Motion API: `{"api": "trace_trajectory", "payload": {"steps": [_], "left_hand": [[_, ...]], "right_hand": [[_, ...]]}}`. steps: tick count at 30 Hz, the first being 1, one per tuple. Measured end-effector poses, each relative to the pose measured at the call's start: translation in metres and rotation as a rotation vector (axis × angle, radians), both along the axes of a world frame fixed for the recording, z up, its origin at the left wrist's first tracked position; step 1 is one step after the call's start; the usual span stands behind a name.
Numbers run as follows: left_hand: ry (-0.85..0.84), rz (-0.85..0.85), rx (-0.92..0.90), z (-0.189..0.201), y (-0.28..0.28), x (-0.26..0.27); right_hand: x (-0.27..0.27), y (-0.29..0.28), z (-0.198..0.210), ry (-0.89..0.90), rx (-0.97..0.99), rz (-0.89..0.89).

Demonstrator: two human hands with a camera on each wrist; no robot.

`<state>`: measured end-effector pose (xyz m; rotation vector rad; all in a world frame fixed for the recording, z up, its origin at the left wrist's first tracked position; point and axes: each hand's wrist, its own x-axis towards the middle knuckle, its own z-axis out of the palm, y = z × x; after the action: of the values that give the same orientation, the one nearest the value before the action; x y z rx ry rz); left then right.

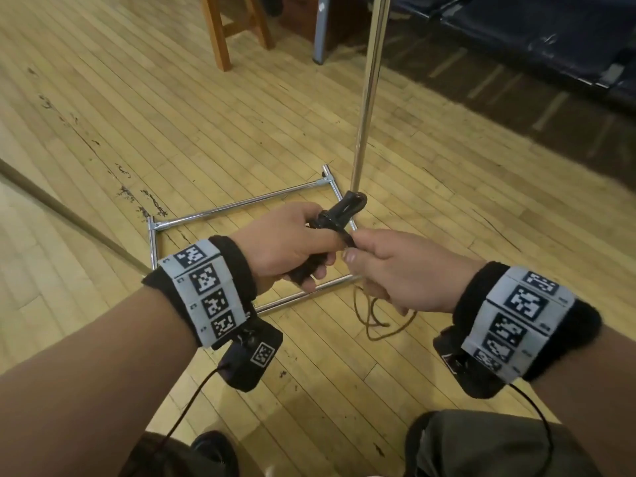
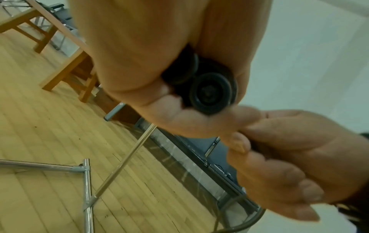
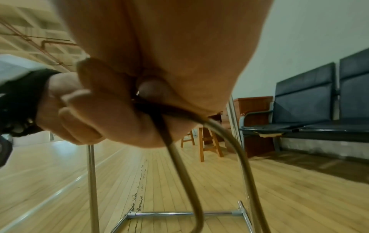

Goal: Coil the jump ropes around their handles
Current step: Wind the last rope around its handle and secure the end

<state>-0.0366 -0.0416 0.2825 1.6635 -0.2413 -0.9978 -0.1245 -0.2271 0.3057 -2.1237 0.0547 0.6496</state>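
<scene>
My left hand [image 1: 292, 246] grips two black jump rope handles [image 1: 340, 210] side by side, their far ends pointing up and away. From the left wrist view I see the handles' round end caps [image 2: 211, 93] inside the fist. My right hand [image 1: 395, 266] pinches the brown rope [image 3: 175, 149] right beside the handles, thumb touching the left fingers. In the right wrist view two strands leave the pinch and hang down. The slack of the rope [image 1: 378, 325] lies in loose loops on the wooden floor below my right hand.
A chrome rack stands in front of me: its rectangular base [image 1: 241, 204] on the floor and an upright pole [image 1: 368, 94] just beyond the handles. A wooden stool [image 1: 234, 25] stands farther back, dark bench seats [image 3: 311, 102] at the right. My knees [image 1: 481, 445] show below.
</scene>
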Motion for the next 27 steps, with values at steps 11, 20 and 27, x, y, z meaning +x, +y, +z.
{"api": "trace_trajectory", "payload": {"steps": [11,20,27], "left_hand": [[0.05,-0.425,-0.117,0.01,-0.003,-0.018],[-0.335,-0.517,0.605,-0.013,-0.015,-0.031],[-0.101,0.022,0.097,-0.006,0.013,0.015]], "right_hand": [[0.01,-0.026,-0.006,0.106,-0.214,0.237],[0.019,0.006,0.013,-0.23,-0.666,0.321],[0.006,0.013,0.018,-0.097,-0.142,0.098]]}}
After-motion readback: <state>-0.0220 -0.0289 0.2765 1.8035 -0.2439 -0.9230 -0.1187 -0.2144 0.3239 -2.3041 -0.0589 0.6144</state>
